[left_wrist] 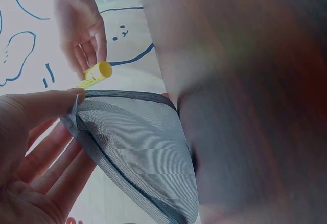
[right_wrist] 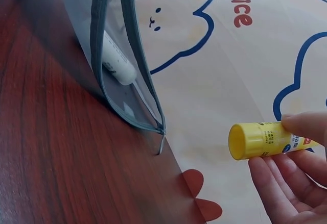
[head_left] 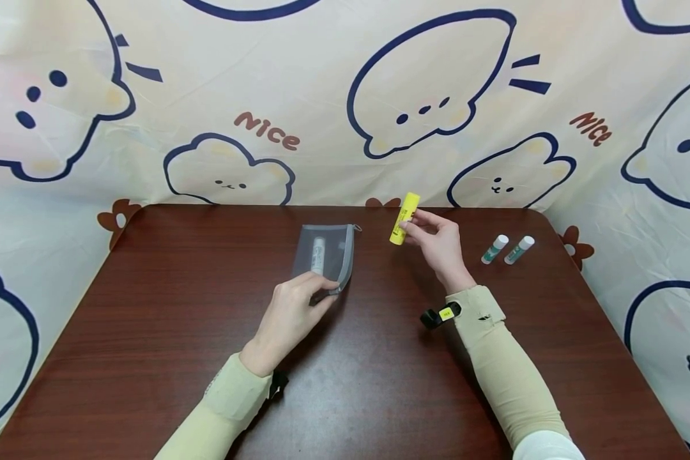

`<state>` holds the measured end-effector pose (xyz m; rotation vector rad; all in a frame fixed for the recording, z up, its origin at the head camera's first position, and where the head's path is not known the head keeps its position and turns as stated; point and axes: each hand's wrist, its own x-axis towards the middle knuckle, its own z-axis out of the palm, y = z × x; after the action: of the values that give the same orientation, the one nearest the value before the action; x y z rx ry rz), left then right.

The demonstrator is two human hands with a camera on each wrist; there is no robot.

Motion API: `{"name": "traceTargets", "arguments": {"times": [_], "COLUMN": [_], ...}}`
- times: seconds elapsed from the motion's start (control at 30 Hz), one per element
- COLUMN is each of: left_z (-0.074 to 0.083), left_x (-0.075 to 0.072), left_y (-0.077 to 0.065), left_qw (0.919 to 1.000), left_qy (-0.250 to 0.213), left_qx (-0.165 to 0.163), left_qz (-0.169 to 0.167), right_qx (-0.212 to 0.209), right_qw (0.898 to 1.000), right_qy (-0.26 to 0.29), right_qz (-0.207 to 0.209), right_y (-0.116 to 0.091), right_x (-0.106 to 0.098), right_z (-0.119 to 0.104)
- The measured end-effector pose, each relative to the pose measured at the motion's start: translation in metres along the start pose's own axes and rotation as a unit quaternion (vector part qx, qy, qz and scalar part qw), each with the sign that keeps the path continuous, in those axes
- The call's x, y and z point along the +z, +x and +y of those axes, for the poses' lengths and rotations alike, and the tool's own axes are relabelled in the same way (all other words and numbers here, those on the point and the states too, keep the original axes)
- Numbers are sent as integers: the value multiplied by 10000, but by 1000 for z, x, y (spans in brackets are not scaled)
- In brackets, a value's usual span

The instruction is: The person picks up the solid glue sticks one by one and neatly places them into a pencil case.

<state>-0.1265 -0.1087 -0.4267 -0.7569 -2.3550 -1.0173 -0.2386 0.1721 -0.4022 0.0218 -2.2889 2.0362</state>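
Note:
My left hand (head_left: pixel 292 311) pinches the near edge of a grey mesh zip pouch (head_left: pixel 337 246) between thumb and fingers. In the right wrist view the zipped side of the pouch gapes apart, and a white tube (right_wrist: pixel 118 66) lies inside. My right hand (head_left: pixel 441 248) holds a yellow glue stick (head_left: pixel 404 219) by thumb and fingertips, in the air to the right of the pouch. One round end of the glue stick (right_wrist: pixel 254 141) points toward the pouch.
Two small white-capped glue sticks with green labels, a left one (head_left: pixel 494 249) and a right one (head_left: pixel 519 250), stand on the brown table (head_left: pixel 379 383) beyond my right hand. A printed cloth (head_left: pixel 322 76) hangs behind the table's far edge and along its sides.

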Motion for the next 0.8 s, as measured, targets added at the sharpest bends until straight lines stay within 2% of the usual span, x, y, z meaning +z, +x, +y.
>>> {"name": "traceTargets", "arguments": {"times": [0.4, 0.8], "left_z": [1, 0], "left_x": [0, 0], "left_y": [0, 0], "left_qw": [10000, 10000], "left_qy": [-18, 8], "left_qx": [-11, 16], "left_qz": [9, 37], "right_qx": [96, 270], "right_qw": [9995, 9983], "right_qy": [40, 308], "right_qz": [-308, -424], "right_y": [-7, -9], "right_x": [11, 21], "right_z": [0, 7]}}
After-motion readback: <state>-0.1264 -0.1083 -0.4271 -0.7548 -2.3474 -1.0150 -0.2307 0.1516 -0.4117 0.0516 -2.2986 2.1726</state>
